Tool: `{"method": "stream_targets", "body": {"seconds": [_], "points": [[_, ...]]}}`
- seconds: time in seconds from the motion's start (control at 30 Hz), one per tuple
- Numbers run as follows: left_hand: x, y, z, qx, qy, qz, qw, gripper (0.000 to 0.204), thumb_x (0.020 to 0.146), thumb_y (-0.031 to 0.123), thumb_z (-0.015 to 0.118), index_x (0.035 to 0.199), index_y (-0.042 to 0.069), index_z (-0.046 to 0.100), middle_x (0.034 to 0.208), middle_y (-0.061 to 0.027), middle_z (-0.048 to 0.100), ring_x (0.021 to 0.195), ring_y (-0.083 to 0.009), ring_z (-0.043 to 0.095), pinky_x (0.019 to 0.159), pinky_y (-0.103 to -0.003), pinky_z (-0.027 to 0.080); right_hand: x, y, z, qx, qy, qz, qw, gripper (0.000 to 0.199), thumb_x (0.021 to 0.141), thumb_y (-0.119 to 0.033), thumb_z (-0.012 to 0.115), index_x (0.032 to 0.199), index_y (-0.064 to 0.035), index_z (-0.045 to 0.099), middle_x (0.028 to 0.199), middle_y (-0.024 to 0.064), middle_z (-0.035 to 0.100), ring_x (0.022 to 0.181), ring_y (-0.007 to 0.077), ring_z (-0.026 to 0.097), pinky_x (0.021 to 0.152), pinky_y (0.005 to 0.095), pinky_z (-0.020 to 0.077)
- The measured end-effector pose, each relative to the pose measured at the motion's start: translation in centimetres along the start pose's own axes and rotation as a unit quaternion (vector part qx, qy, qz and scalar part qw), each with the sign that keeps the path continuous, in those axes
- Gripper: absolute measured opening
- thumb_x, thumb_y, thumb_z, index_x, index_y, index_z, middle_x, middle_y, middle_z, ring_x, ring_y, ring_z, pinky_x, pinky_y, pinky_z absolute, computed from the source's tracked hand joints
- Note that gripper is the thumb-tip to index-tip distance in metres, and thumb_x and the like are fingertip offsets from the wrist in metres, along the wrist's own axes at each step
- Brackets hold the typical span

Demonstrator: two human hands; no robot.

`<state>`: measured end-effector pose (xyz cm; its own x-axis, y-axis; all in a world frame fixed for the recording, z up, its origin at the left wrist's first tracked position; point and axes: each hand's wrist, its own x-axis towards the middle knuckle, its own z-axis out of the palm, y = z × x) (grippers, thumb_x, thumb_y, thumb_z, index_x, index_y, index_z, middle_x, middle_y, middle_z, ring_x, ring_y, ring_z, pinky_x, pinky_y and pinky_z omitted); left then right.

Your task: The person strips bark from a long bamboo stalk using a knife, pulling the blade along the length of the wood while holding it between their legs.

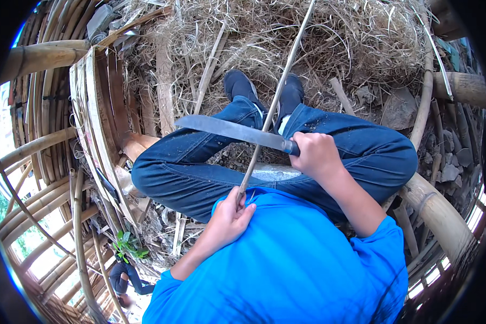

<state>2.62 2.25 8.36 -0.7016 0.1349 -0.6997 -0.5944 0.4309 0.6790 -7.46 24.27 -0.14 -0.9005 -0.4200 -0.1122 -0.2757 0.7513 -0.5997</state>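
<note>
My right hand is closed round the dark handle of a machete, whose long broad blade points left across my lap. The blade crosses a long, thin bamboo strip and appears to touch it. Close to my belly, my left hand grips the near end of that strip between thumb and fingers. From there the strip slants up and away between my shoes, out past the far edge of the view.
Bamboo shavings lie heaped beyond my feet. Split bamboo slats stand at my left, beside a bamboo pole framework. A thick bamboo pole runs along my right. Stones lie at the right. Another person is at the lower left.
</note>
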Motion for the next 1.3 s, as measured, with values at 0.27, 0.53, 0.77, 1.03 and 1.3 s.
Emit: {"method": "stream_targets", "body": {"seconds": [0.27, 0.53, 0.77, 1.03, 1.3], "points": [[-0.1, 0.2, 0.1, 0.018, 0.008, -0.001, 1.000, 0.022, 0.088, 0.010, 0.063, 0.087, 0.003, 0.042, 0.055, -0.0027, 0.039, 0.049, -0.0076, 0.038, 0.045, -0.028, 0.031, 0.2, -0.3, 0.2, -0.006, 0.017, 0.016, 1.000, 0.014, 0.066, -0.015, 0.070, 0.071, -0.0058, 0.061, 0.064, 0.0137, 0.064, 0.060, 0.0309, 0.066, 0.057, 0.0414, 0.0532], [-0.3, 0.2, 0.2, 0.002, 0.002, -0.006, 1.000, 0.025, 0.087, 0.010, 0.065, 0.089, 0.002, 0.042, 0.060, -0.0030, 0.039, 0.053, -0.0079, 0.037, 0.047, -0.027, 0.033, 0.0, 0.4, 0.5, -0.015, 0.038, 0.032, 0.999, 0.015, 0.065, -0.015, 0.071, 0.071, -0.0058, 0.060, 0.064, 0.0135, 0.064, 0.061, 0.0312, 0.066, 0.058, 0.0416, 0.0534], [-0.5, -0.6, 0.2, -0.007, 0.007, 0.001, 1.000, 0.025, 0.086, 0.011, 0.066, 0.089, 0.001, 0.043, 0.061, -0.0025, 0.040, 0.053, -0.0080, 0.037, 0.048, -0.028, 0.031, 0.7, 0.5, 0.0, -0.035, 0.015, 0.052, 0.998, 0.018, 0.066, -0.018, 0.072, 0.073, -0.0059, 0.060, 0.064, 0.0157, 0.064, 0.063, 0.0334, 0.066, 0.061, 0.0437, 0.0536], [-0.9, -0.1, 0.2, 0.017, 0.003, -0.004, 1.000, 0.026, 0.086, 0.012, 0.067, 0.089, 0.001, 0.043, 0.059, -0.0040, 0.040, 0.052, -0.0095, 0.039, 0.048, -0.028, 0.034, 1.8, 1.5, -1.0, -0.064, 0.005, 0.071, 0.995, 0.020, 0.068, -0.021, 0.071, 0.074, -0.0048, 0.061, 0.064, 0.0166, 0.063, 0.063, 0.0342, 0.066, 0.061, 0.0439, 0.0537], [-0.3, -0.5, -0.2, 0.027, 0.002, -0.015, 1.000, 0.025, 0.086, 0.012, 0.066, 0.091, 0.002, 0.044, 0.057, -0.0034, 0.040, 0.048, -0.0090, 0.037, 0.046, -0.029, 0.033, 2.9, 2.1, -0.8, -0.029, 0.030, 0.042, 0.998, 0.015, 0.070, -0.018, 0.069, 0.073, -0.0054, 0.063, 0.066, 0.0166, 0.065, 0.063, 0.0338, 0.065, 0.061, 0.0442, 0.0534]]}}
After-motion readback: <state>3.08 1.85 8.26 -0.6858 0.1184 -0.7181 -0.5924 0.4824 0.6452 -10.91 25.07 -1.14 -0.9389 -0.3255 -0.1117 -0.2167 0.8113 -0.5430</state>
